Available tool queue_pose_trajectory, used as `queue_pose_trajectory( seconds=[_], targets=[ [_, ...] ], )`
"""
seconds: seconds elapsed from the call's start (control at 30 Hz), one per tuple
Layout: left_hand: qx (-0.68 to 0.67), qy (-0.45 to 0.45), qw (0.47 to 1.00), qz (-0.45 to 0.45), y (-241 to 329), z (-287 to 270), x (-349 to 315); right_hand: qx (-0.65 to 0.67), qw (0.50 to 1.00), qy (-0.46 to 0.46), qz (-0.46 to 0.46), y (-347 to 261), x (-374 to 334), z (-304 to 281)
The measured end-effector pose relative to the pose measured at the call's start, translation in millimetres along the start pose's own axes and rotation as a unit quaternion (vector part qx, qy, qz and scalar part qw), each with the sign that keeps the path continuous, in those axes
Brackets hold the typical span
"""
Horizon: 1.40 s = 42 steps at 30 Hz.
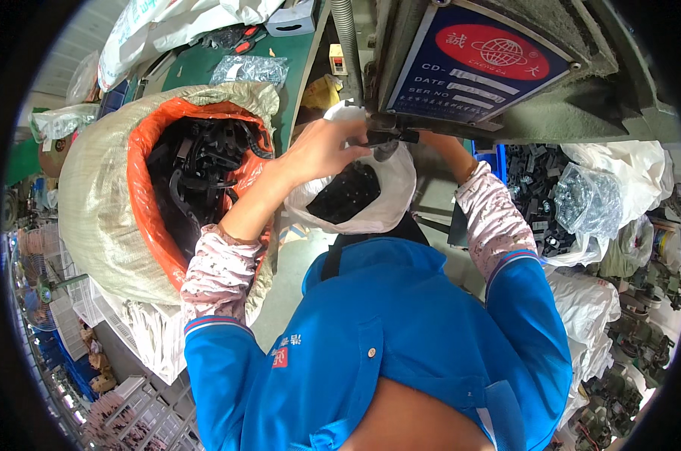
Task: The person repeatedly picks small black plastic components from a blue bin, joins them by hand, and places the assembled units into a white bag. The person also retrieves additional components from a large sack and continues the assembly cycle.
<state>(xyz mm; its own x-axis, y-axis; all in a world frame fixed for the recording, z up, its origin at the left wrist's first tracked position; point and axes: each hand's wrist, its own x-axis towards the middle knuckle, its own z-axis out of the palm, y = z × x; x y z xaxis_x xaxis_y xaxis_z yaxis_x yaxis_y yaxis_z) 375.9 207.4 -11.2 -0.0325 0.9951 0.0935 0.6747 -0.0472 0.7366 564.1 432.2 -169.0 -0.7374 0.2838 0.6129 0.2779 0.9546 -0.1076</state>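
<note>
My left hand (pixel 327 149) reaches up to the machine's underside, its fingers curled against the near end of a small dark part (pixel 385 137). Whether that piece is loose or belongs to the machine is hard to tell. From the other side comes my right hand (pixel 439 149), close to the dark part's right end; the machine head hides its fingers. Directly below my left hand hangs an open white bag (pixel 397 197) with dark pieces inside. To the left stands a big woven sack (pixel 92 195) with an orange liner (pixel 146 161), full of curved black parts (pixel 197 161).
A heavy machine head (pixel 581 113) with a blue plate (pixel 475 64) overhangs my hands. On the right lie many small dark blocks (pixel 532 177) and a clear bag of parts (pixel 588 199). A green table (pixel 299 56) is at the back left, beside a metal hose (pixel 345 37).
</note>
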Motion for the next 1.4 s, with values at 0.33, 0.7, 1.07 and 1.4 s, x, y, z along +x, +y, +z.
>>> queue_pose_trajectory(
  seconds=[0.33,0.7,1.07,1.4],
  targets=[
    [0.056,0.122,0.977,0.168,-8,17,-14,-0.089,0.994,-0.052,-0.026,26,-32,16],
    [0.359,0.422,0.761,-0.337,-85,-74,-170,0.536,0.701,-0.065,0.466,-41,9,-58],
    [0.357,0.455,0.774,-0.259,-116,-95,-274,0.679,0.597,-0.095,0.415,-98,48,-121],
    [-0.314,0.496,0.798,-0.135,12,20,-220,0.585,0.702,-0.105,0.392,-99,42,-103]
  ],
)
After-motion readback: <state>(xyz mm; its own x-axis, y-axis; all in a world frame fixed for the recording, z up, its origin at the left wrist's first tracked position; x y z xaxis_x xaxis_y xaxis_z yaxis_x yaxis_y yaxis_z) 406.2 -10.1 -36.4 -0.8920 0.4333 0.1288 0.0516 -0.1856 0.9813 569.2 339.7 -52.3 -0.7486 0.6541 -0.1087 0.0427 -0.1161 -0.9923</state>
